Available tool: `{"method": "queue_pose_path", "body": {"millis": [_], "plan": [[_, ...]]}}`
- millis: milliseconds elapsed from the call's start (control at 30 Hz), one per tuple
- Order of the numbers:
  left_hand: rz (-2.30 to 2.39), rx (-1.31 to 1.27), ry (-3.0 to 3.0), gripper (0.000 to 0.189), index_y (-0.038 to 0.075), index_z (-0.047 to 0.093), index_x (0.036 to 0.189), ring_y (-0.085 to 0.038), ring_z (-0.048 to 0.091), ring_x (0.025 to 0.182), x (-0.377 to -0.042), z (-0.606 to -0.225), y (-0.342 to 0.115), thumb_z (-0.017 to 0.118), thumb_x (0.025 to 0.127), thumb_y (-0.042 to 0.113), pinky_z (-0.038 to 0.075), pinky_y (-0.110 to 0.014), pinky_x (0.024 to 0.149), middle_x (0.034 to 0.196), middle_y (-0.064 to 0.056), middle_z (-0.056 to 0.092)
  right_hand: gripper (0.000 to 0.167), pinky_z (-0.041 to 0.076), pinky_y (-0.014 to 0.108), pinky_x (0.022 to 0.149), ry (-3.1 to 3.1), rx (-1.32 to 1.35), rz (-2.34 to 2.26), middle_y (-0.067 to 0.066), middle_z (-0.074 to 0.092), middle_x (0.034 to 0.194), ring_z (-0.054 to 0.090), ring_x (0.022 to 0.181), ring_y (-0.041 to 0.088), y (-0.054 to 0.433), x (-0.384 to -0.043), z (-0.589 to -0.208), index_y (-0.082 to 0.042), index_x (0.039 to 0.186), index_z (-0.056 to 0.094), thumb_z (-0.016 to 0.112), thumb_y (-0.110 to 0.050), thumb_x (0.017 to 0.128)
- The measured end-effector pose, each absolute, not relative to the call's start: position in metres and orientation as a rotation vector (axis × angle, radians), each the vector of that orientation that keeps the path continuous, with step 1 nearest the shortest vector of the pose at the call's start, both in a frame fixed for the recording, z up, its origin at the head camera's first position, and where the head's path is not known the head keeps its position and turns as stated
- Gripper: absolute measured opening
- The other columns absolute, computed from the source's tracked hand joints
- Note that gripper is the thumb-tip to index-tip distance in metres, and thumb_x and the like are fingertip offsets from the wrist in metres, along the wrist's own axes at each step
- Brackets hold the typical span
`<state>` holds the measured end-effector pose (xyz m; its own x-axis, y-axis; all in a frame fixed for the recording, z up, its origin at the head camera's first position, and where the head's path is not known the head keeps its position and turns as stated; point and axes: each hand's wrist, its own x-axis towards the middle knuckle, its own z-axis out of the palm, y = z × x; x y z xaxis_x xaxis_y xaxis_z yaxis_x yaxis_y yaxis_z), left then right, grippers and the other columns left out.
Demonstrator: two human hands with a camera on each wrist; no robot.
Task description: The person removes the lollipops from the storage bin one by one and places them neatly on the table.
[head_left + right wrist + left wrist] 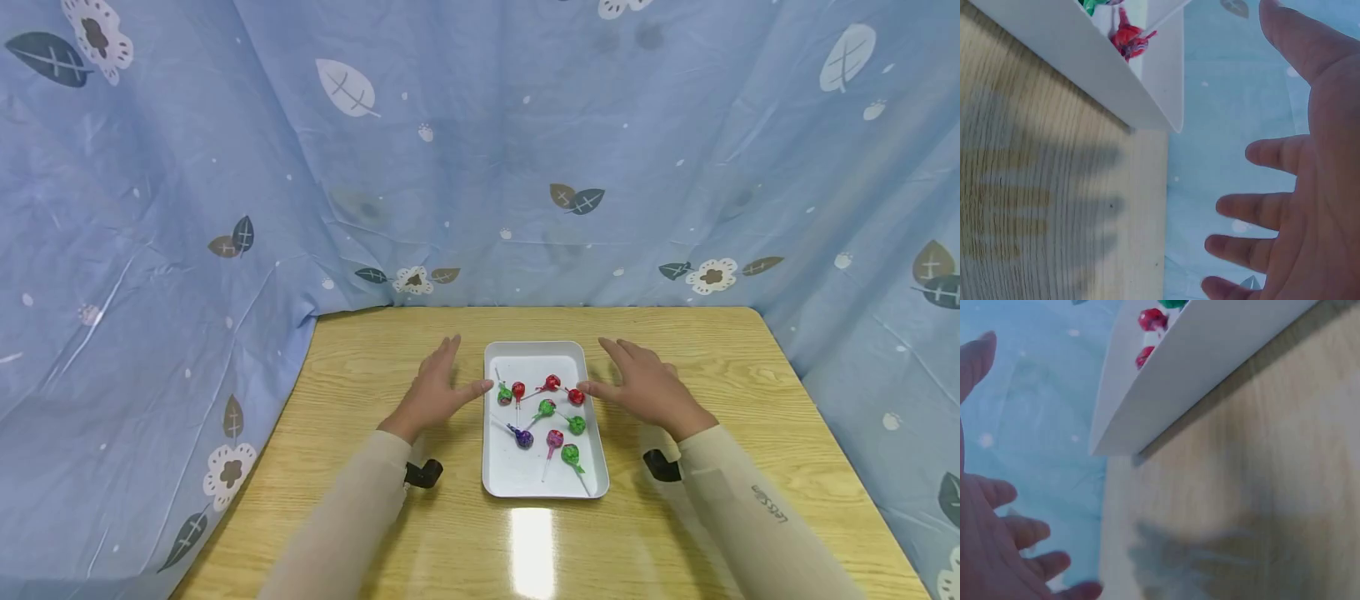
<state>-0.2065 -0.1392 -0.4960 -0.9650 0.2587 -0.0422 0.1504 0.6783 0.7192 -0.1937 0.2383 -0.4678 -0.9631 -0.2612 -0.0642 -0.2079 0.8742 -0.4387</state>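
A white rectangular tray [502, 475] lies on the table with several wrapped lollipops spread over its bottom. Among them are a purple lollipop [523, 438], a pink lollipop [554, 439], a green lollipop [571, 455] and a red lollipop [576, 397]. My left hand [437, 392] is held beside the tray's left wall, fingers spread and thumb toward the rim. On the opposite side, my right hand [647, 390] mirrors it, its thumb near the right rim. In both wrist views the fingers are apart with nothing between them, and shadows of the hands fall on the wood.
The wooden table [375, 350] has a light grain and a bright glare patch near its front. A blue curtain [480, 167] with leaves and flowers hangs behind the table and along both sides. Each wrist carries a black camera mount [423, 473].
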Motion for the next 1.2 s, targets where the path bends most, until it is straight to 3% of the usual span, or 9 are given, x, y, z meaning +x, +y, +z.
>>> {"method": "queue_pose_path", "body": {"millis": [233,367,500,700,900,1200], "plan": [[1.467,0.252,2.515,0.107,0.021,0.017,0.177,-0.039,0.026,0.160,-0.192,-0.516,-0.128,0.078,0.097,0.056,0.025,-0.062,0.127,0.177,-0.013,0.025,0.102,0.030,0.077,0.118,2.917,-0.433,-0.780,0.028,0.041,0.165,0.034,0.151,0.055,0.235,-0.194,-0.467,-0.003,0.168,0.038,0.064,-0.073,0.099],[1.677,0.197,2.369,0.099,0.019,0.018,0.177,-0.036,0.027,0.160,-0.183,-0.530,-0.118,0.077,0.102,0.043,0.029,-0.056,0.127,0.177,-0.012,0.024,0.095,0.031,0.075,0.119,2.894,-0.465,-0.839,0.027,0.043,0.164,0.034,0.151,0.053,0.233,-0.194,-0.466,-0.004,0.167,0.040,0.065,-0.068,0.101],[1.926,0.197,2.218,0.093,0.012,0.015,0.176,-0.033,0.023,0.162,-0.176,-0.544,-0.107,0.074,0.104,0.022,0.029,-0.050,0.128,0.179,-0.014,0.020,0.089,0.041,0.072,0.114,2.890,-0.495,-0.882,0.026,0.047,0.162,0.047,0.144,0.051,0.231,-0.193,-0.466,-0.003,0.166,0.043,0.067,-0.062,0.103],[2.127,0.241,2.101,0.088,0.003,0.016,0.173,-0.035,0.027,0.160,-0.166,-0.556,-0.099,0.062,0.099,-0.005,0.032,-0.049,0.127,0.177,-0.019,0.022,0.081,0.056,0.065,0.100,2.879,-0.529,-0.964,0.023,0.055,0.155,0.061,0.126,0.045,0.224,-0.193,-0.468,-0.004,0.162,0.049,0.073,-0.054,0.103],[2.141,0.253,2.072,0.079,-0.005,0.030,0.168,-0.035,0.039,0.155,-0.164,-0.566,-0.095,0.050,0.091,-0.013,0.037,-0.041,0.124,0.170,-0.024,0.036,0.071,0.057,0.060,0.099,2.873,-0.576,-1.000,0.020,0.058,0.152,0.063,0.121,0.041,0.220,-0.189,-0.465,-0.003,0.156,0.057,0.075,-0.047,0.103],[2.170,0.238,2.073,0.077,0.000,0.035,0.168,-0.032,0.045,0.151,-0.160,-0.574,-0.096,0.047,0.093,-0.013,0.043,-0.033,0.118,0.168,-0.018,0.041,0.055,0.058,0.056,0.094,2.835,-0.632,-1.053,0.019,0.065,0.141,0.065,0.115,0.038,0.210,-0.182,-0.463,-0.003,0.145,0.067,0.079,-0.034,0.102]]}}
